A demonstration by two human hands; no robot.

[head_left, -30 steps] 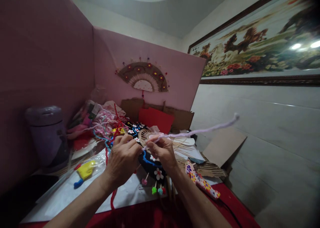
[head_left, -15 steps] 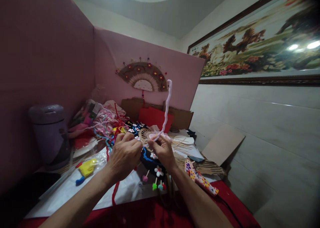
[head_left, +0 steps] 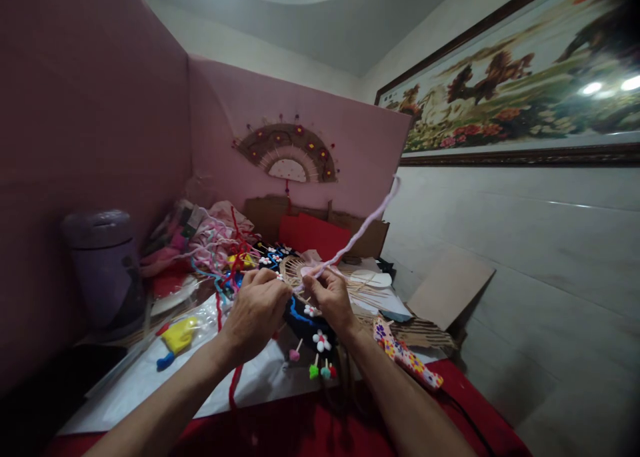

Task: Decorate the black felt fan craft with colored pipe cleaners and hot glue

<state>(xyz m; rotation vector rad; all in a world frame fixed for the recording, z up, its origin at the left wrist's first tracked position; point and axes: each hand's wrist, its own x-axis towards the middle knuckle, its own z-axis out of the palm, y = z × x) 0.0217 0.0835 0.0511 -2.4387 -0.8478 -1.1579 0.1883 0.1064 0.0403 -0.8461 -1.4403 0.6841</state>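
Lilac yarn (head_left: 357, 235) spans the short gap between the hands, its long axis slanting from the left fingertips, through the right hand's pinch, up and away to a loose end beyond the right hand. The left hand (head_left: 259, 310) and right hand (head_left: 331, 301) are close together but apart, each closed on the yarn; the right is nearer the loose end. Just below them, a black flower-decorated fan (head_left: 299, 325) stretches from between the forearms to beyond the fingers. Thin wooden sticks (head_left: 367, 295) lie past the right hand; red yarn (head_left: 234, 385) trails beside the left wrist, over the bench (head_left: 295, 433).
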